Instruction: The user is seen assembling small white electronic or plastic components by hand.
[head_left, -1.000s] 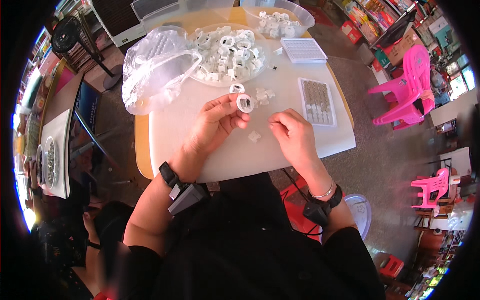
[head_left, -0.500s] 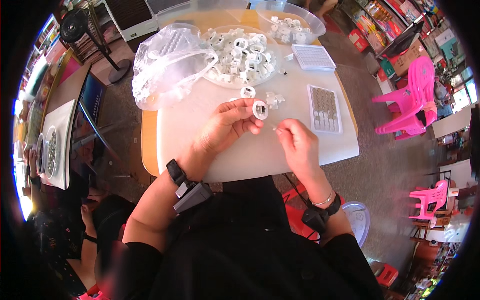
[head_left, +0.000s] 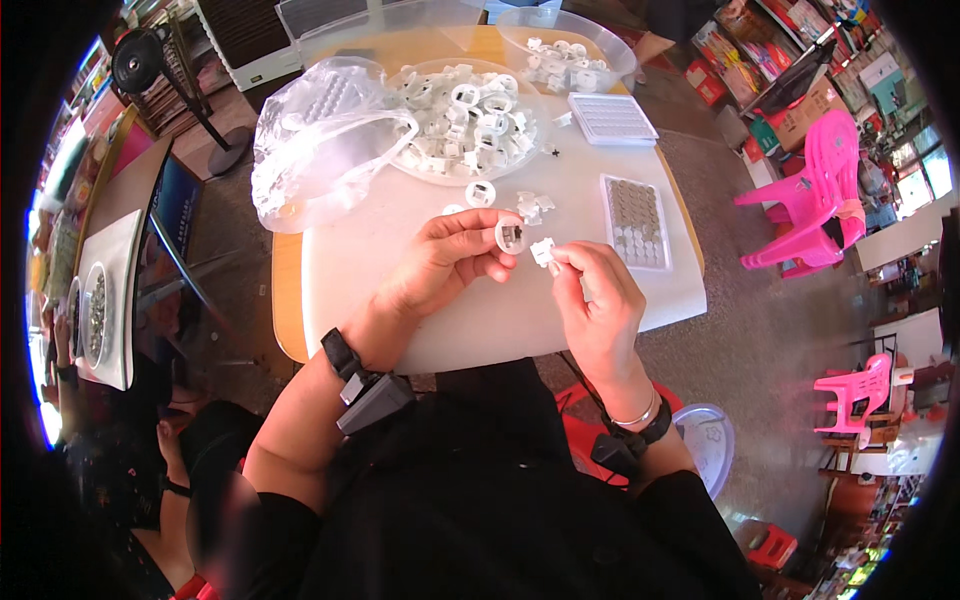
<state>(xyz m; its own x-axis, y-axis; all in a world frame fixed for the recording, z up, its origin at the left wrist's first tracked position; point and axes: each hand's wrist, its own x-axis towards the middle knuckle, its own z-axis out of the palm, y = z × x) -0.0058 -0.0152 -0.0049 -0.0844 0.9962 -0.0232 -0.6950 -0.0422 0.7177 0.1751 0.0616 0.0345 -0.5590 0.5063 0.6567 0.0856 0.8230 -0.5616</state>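
Between thumb and fingers, my left hand (head_left: pixel 437 255) pinches a round white plastic housing (head_left: pixel 509 236) with a dark part inside it. My right hand (head_left: pixel 600 295) pinches a small flat white plastic piece (head_left: pixel 542 251) with a notched outline. The two parts are close together but apart, above the white table top (head_left: pixel 400 335). Just beyond my left hand lies another round white housing (head_left: pixel 480 194), and to its right some loose white pieces (head_left: pixel 535 207).
Farther back are a clear basin (head_left: pixel 541 100) heaped with white housings, a clear plastic bag (head_left: pixel 325 150) and a second clear tub (head_left: pixel 622 62). At right lie a tray of small round parts (head_left: pixel 636 222) and a white gridded tray (head_left: pixel 612 118). Pink chairs (head_left: pixel 815 205) stand beyond.
The small white piece now shows clearly at my right fingertips, raised beside the housing. My left hand still holds the housing, slightly turned. The whole view has shifted a little.
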